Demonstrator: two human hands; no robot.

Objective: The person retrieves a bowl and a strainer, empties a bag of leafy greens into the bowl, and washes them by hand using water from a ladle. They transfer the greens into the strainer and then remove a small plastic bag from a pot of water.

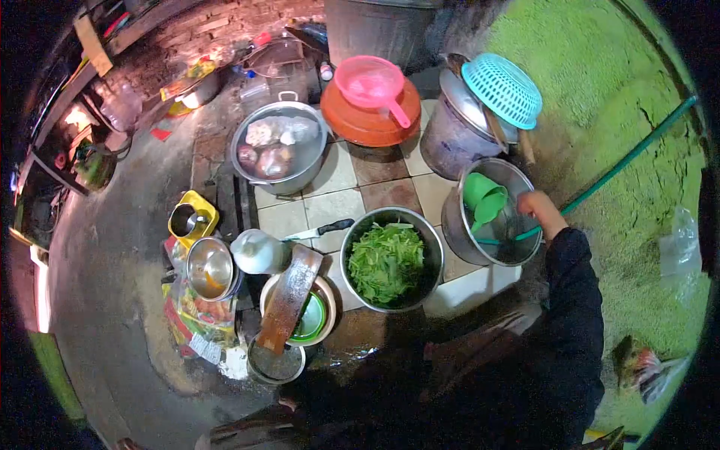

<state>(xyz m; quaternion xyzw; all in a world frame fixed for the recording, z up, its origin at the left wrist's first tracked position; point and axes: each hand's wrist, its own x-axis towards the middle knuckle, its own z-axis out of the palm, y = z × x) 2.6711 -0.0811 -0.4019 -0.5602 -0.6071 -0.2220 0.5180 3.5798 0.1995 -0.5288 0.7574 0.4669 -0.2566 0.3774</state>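
My right hand [541, 212] is closed at the right rim of a deep metal pot [452, 217]; what it holds, if anything, is hidden. A green hose [630, 159] passes by the hand into this pot, where a green plastic dipper [489, 206] lies tilted. Left of the pot, a metal bowl [346, 274] contains chopped green leaves [386, 262]. Only a small bit of my left hand [287, 403] shows at the bottom, by the dark clothing; its fingers are hidden.
A knife [322, 230] lies on the tiles. Around them are a basin [319, 161] with bagged food, a pink strainer [370, 81] on an orange lid [337, 124], a blue basket [501, 90] on a lidded pot [448, 142], and a wooden board [289, 300] across a bowl.
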